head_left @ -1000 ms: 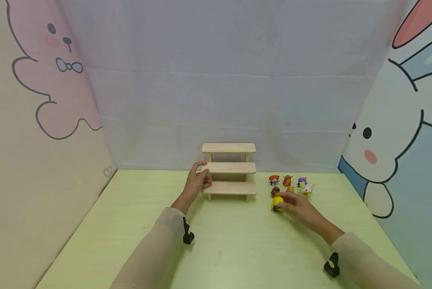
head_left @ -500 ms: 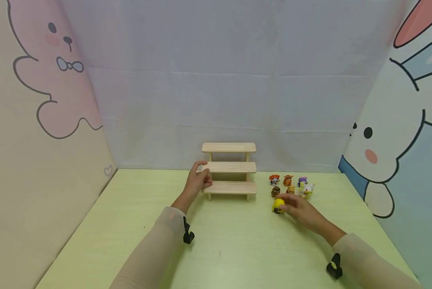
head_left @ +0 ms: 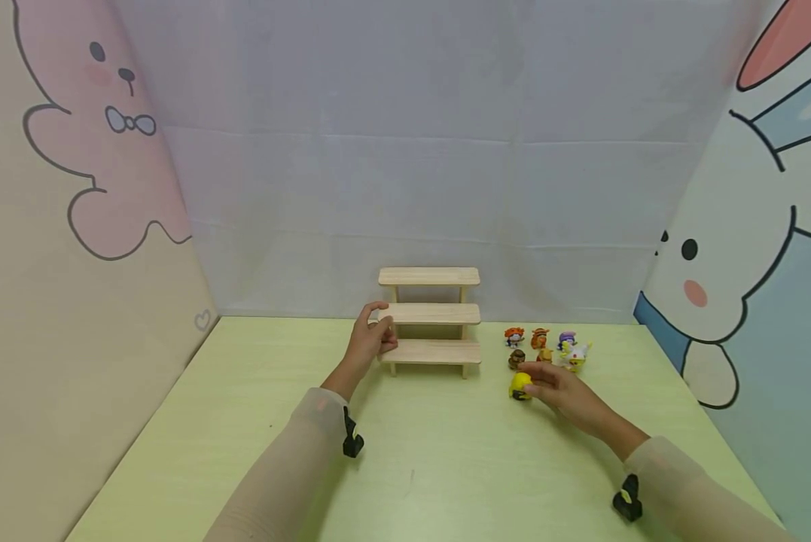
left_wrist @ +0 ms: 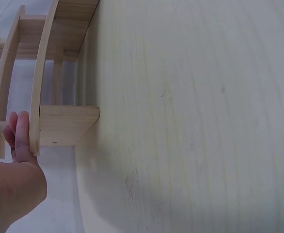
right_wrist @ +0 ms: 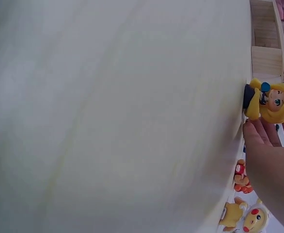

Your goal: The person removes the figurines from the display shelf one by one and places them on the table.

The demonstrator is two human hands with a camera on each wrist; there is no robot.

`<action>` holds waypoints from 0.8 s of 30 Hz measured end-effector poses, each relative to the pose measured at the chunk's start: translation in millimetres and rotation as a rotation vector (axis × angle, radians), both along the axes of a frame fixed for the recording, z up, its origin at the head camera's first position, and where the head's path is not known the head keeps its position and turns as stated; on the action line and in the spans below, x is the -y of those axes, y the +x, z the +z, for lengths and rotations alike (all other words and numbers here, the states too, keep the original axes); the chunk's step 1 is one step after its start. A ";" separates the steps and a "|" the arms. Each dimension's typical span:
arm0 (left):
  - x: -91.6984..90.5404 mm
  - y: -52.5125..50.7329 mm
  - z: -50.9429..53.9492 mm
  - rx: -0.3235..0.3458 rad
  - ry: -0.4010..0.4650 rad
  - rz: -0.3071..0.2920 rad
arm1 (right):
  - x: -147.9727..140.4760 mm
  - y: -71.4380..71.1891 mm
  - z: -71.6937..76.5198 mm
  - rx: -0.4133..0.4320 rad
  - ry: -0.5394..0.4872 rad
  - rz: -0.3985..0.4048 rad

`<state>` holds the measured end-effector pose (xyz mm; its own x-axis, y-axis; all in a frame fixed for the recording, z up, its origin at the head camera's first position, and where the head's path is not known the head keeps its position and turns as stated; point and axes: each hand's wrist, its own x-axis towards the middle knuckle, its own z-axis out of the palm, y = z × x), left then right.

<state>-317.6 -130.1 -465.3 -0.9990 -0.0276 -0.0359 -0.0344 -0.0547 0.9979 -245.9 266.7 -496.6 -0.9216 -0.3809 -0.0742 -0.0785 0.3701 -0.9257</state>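
A three-tier wooden display stand [head_left: 432, 314] stands against the back of the table. My left hand [head_left: 364, 342] holds its left end at the middle tier, thumb and forefinger round the edge. In the left wrist view, the fingers of the left hand [left_wrist: 16, 182] reach in between the stand's boards [left_wrist: 40, 73]. To the right, my right hand [head_left: 564, 391] pinches a small yellow-haired doll figurine [head_left: 519, 386]. The right wrist view shows this figurine [right_wrist: 277, 104] upright, its base at the tabletop; whether it touches cannot be told.
Behind the right hand several small figurines stand in a group, among them a red-haired one [head_left: 514, 337], a brown one [head_left: 516, 359], a purple-hatted one [head_left: 567, 340] and a white-and-yellow one [head_left: 574, 355]. White cloth [head_left: 297, 188] rises behind the table [head_left: 412, 467]; printed panels flank both sides.
Both hands stay almost where they were. The yellow-haired figurine shifts and turns very slightly in the right hand's fingers. The stand has not moved.
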 end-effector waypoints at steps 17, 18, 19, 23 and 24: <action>1.9 0.5 -1.0 -0.003 -0.013 0.007 | -3.8 0.8 37.7 -0.107 0.079 -0.047; 1.7 1.3 -0.6 -0.003 -0.013 0.012 | -3.8 0.1 39.8 -0.121 0.082 -0.047; 1.3 2.1 -0.1 -0.004 -0.013 0.017 | -3.8 -0.7 41.8 -0.136 0.087 -0.046; -1.1 4.6 1.6 -0.017 -0.019 0.039 | -0.3 -6.3 48.2 -0.197 0.140 -0.067; -1.5 4.8 1.5 -0.022 -0.022 0.043 | 1.4 -8.1 49.6 -0.211 0.162 -0.074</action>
<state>-312.8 -128.6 -463.8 -0.9974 -0.0711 -0.0129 -0.0105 -0.0333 0.9994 -254.0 265.3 -447.1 -0.9482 -0.3104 0.0680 -0.2303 0.5241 -0.8199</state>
